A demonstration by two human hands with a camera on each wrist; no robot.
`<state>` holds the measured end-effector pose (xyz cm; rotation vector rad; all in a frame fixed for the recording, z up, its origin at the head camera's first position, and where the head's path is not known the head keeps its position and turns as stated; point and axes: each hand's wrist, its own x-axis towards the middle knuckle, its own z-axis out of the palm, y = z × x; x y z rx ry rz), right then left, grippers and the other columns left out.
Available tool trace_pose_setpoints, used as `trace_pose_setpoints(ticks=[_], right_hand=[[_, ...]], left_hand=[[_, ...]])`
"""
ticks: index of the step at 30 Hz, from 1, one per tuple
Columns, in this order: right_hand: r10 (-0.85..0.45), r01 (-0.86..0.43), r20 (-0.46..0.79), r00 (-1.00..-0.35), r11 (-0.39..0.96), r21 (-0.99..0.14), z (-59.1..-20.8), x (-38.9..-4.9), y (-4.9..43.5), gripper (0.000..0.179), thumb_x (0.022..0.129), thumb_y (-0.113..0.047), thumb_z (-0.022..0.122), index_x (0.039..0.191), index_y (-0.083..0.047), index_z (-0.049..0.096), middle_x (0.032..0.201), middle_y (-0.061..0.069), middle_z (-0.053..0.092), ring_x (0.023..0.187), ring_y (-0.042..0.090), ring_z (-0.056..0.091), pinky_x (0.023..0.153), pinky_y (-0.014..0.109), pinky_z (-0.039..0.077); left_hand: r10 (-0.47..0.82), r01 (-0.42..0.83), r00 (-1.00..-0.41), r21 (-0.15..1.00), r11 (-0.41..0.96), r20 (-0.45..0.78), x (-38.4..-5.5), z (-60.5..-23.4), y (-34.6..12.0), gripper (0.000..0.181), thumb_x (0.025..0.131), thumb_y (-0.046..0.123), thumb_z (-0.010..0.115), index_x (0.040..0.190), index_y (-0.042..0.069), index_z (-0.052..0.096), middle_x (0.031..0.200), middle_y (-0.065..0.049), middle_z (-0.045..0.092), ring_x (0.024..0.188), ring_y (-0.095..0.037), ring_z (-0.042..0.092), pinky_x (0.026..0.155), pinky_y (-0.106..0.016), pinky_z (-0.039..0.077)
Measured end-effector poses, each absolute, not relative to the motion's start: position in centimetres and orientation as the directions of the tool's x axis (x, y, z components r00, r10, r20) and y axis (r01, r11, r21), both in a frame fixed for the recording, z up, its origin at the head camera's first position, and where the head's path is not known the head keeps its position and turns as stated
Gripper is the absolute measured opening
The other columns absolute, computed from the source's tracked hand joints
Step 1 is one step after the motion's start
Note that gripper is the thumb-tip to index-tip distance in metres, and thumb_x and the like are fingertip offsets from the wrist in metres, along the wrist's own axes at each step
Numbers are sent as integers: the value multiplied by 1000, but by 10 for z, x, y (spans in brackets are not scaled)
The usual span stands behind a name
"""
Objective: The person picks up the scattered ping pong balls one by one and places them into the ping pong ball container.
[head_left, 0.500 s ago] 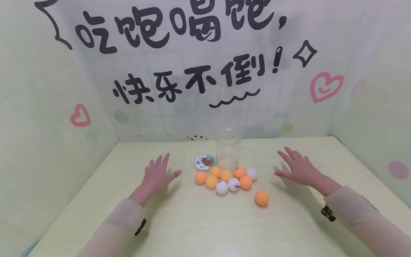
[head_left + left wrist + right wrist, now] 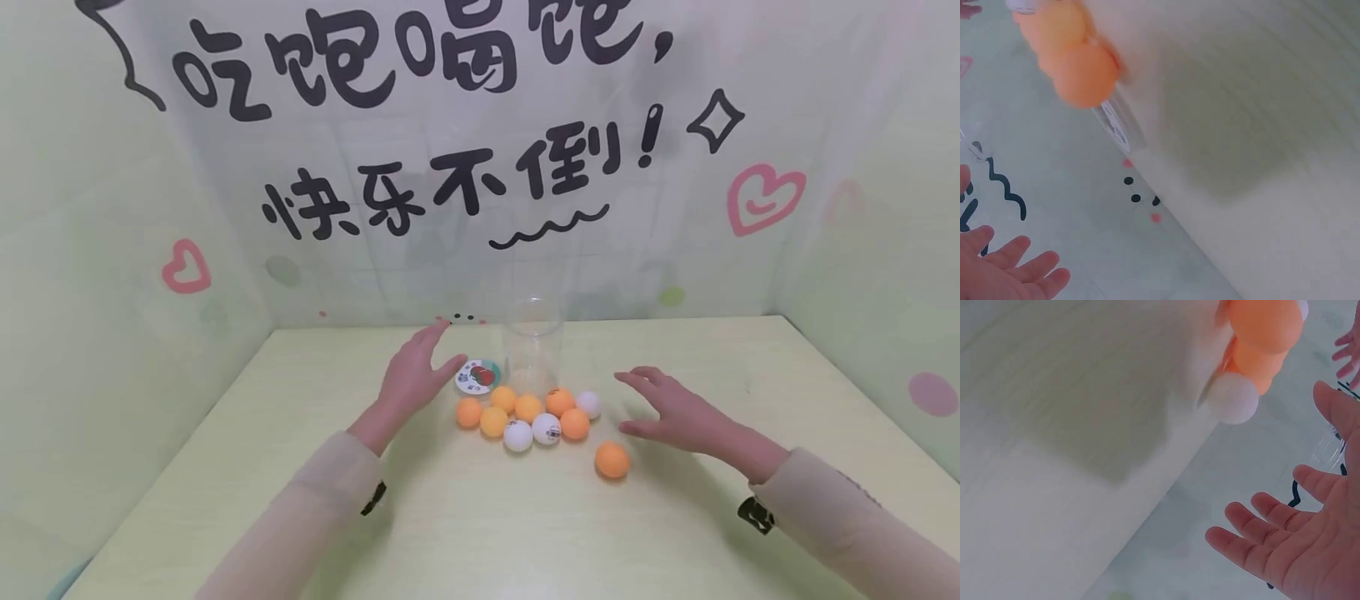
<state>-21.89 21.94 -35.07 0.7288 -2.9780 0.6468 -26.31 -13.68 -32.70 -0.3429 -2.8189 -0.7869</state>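
Observation:
My left hand (image 2: 411,375) is held over the table with fingers extended, its thumb at the left edge of a round lid (image 2: 468,382) with a printed red picture. Facing it from the right, my right hand (image 2: 675,414) has its fingers loosely spread and holds nothing. Between the hands lies a cluster of orange and white ping-pong balls, among them a white ball (image 2: 517,436) and an orange ball (image 2: 574,423). One orange ball (image 2: 612,460) sits apart, nearer the front. Behind the cluster a clear cylindrical container (image 2: 534,354) stands upright. In the right wrist view the palm (image 2: 1316,556) shows bare.
The pale wooden table (image 2: 480,533) runs back to a printed cloth wall (image 2: 420,283) with large black characters. Similar cloth walls, with a pink heart (image 2: 186,267) at the left, close in both sides.
My left hand has moved right and farther back, up to the lid. My right hand has come slightly left toward the balls. The balls and container have stayed in place.

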Motion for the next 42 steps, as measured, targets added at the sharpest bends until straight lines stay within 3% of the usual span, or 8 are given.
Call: trace_pose_setpoints(ticks=[5, 11, 18, 26, 37, 42], right_hand=[[-473, -457, 64, -879, 796, -398, -355, -212, 214, 71, 80, -41, 66, 136, -6, 40, 133, 22, 38, 115, 39, 45, 87, 52, 44], [-492, -452, 5, -870, 795, -405, -358, -209, 206, 68, 79, -45, 66, 133, -10, 45, 122, 13, 47, 93, 22, 56, 73, 37, 48], [-539, -485, -28, -842, 778, -398, -362, -205, 197, 50, 79, -37, 68, 120, -12, 56, 106, 6, 51, 71, 9, 48, 59, 23, 40], [-565, -510, -19, -825, 758, -407, -363, -202, 194, 36, 78, -27, 69, 109, -12, 60, 102, -1, 50, 75, 10, 48, 63, 24, 42], [-609, -521, -43, -792, 712, -471, -369, -206, 192, 22, 79, -18, 65, 100, -12, 60, 81, -5, 45, 70, 8, 41, 59, 21, 37], [-619, -540, -26, -785, 704, -461, -369, -209, 193, 20, 79, -15, 65, 98, -12, 60, 77, -5, 44, 67, 7, 39, 57, 20, 34]], left_hand=[[184, 298, -950, 557, 775, 252, -267, -320, -113, 63, 89, 40, 56, 142, 15, 33, 145, -8, 35, 134, -30, 29, 105, -51, 28], [175, 316, -946, 664, 677, 272, -272, -319, -89, 61, 87, 37, 59, 140, 18, 36, 144, -3, 38, 133, -25, 31, 107, -47, 28], [171, 354, -933, 722, 594, 317, -278, -327, -66, 59, 86, 32, 63, 138, 16, 40, 142, -4, 39, 132, -24, 33, 107, -44, 28], [141, 374, -922, 741, 558, 360, -283, -331, -53, 57, 85, 31, 64, 135, 13, 44, 139, -4, 42, 130, -22, 35, 107, -40, 30], [89, 327, -940, 796, 509, 330, -284, -341, -48, 50, 85, 30, 64, 129, 12, 47, 137, -4, 43, 129, -20, 36, 106, -37, 31], [72, 337, -936, 812, 476, 345, -284, -343, -44, 52, 85, 28, 65, 130, 12, 45, 137, -3, 43, 123, -23, 41, 101, -38, 37]])
